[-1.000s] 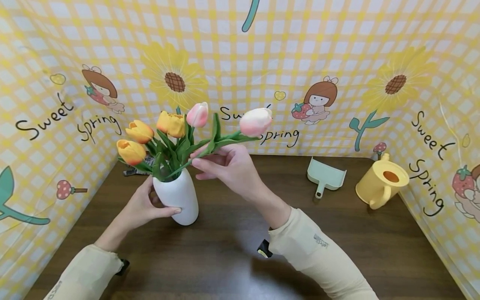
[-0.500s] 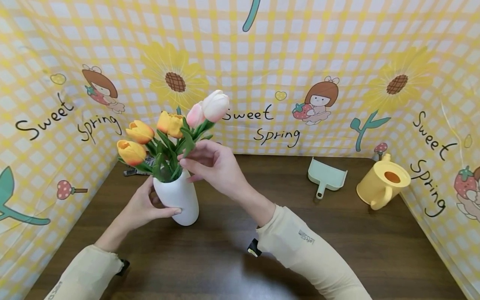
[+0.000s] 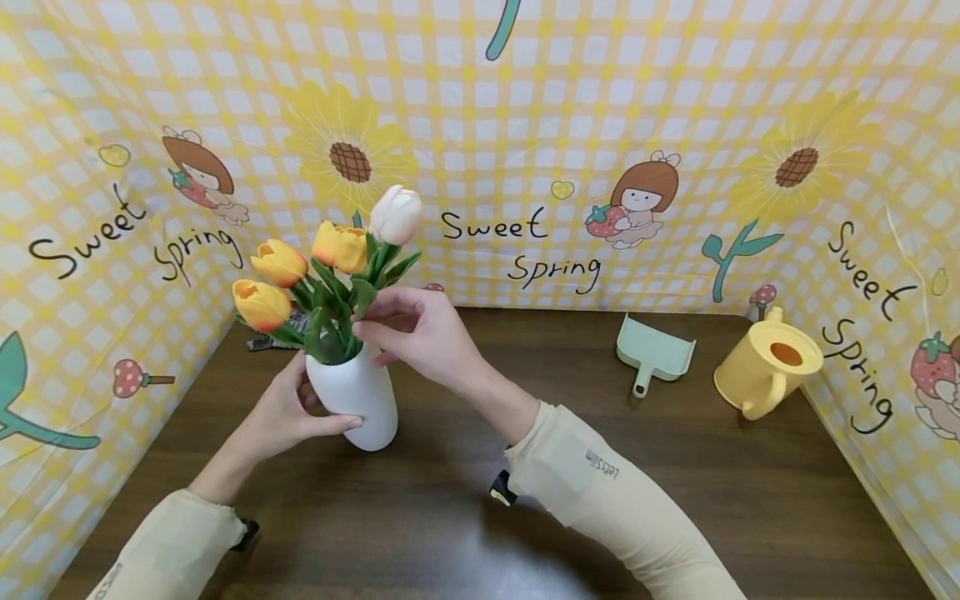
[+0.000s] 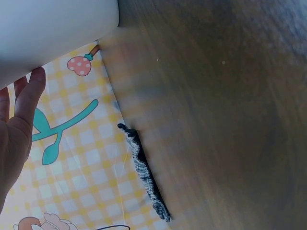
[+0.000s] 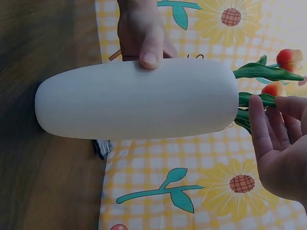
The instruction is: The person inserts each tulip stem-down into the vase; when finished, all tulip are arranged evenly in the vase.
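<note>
A white vase (image 3: 363,408) stands on the table, gripped by my left hand (image 3: 281,412) with the thumb across its front. Three yellow-orange tulips (image 3: 261,305) lean out of its mouth toward the left. At the right side of the mouth rises a pale pink-white tulip (image 3: 396,215), which overlaps the place of the other pink tulip and hides it. My right hand (image 3: 427,337) pinches the green stem and leaves (image 5: 264,99) just above the rim, thumb against fingertips. In the right wrist view the vase lies sideways across the picture, with the left thumb (image 5: 151,57) on it.
To the right on the brown table (image 3: 420,517) are a pale green dustpan (image 3: 654,352) and a yellow watering can (image 3: 753,379). Behind the vase lies a grey-and-black fabric-like thing (image 4: 143,172) by the table's edge. Checked yellow cloth (image 3: 495,108) walls in the back and sides.
The pink-white tulip has swung from leaning far right to nearly upright, its stem lower in the vase. My right hand has moved left with it. The left hand keeps its hold.
</note>
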The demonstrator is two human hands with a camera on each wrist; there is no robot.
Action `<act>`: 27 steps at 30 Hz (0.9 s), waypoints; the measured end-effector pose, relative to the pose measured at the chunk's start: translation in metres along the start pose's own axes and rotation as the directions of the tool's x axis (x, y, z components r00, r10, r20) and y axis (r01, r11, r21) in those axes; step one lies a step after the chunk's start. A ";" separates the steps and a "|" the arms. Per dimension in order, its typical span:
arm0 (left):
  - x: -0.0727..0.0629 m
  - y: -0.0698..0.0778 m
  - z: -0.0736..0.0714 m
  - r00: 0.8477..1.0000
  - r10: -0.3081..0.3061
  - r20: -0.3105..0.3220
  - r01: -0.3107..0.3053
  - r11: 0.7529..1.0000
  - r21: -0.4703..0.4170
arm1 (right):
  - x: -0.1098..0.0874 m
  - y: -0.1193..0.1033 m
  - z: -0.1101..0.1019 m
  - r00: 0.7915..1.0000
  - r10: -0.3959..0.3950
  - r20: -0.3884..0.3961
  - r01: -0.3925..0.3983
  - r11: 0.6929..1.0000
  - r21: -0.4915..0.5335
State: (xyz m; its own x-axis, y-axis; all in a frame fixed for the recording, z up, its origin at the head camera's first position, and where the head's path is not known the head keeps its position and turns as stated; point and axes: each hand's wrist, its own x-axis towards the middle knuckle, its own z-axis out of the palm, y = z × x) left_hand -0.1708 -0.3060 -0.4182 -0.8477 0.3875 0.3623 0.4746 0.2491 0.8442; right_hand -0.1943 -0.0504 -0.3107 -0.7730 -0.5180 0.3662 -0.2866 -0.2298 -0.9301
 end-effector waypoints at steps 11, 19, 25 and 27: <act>0.000 0.001 0.001 1.000 -0.006 0.001 0.006 1.000 0.002 | 0.002 0.001 0.000 1.000 0.017 0.021 -0.016 0.999 -0.040; 0.002 0.002 0.002 1.000 -0.004 0.001 0.004 1.000 -0.004 | 0.003 0.002 0.001 0.999 -0.034 0.033 0.039 0.987 -0.157; 0.000 0.001 0.001 1.000 -0.014 -0.002 0.014 1.000 0.006 | 0.005 0.001 0.003 0.998 -0.049 0.028 0.055 0.942 -0.332; 0.000 0.001 0.001 1.000 -0.018 0.000 0.018 1.000 0.006 | 0.004 0.003 0.002 0.999 -0.046 0.022 0.051 0.915 -0.400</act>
State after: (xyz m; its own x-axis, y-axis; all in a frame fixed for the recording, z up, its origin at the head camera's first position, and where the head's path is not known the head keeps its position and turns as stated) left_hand -0.1702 -0.3050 -0.4176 -0.8564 0.3826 0.3468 0.4604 0.2618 0.8482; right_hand -0.1972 -0.0551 -0.3114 -0.7462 -0.5251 0.4093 -0.5281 0.0924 -0.8442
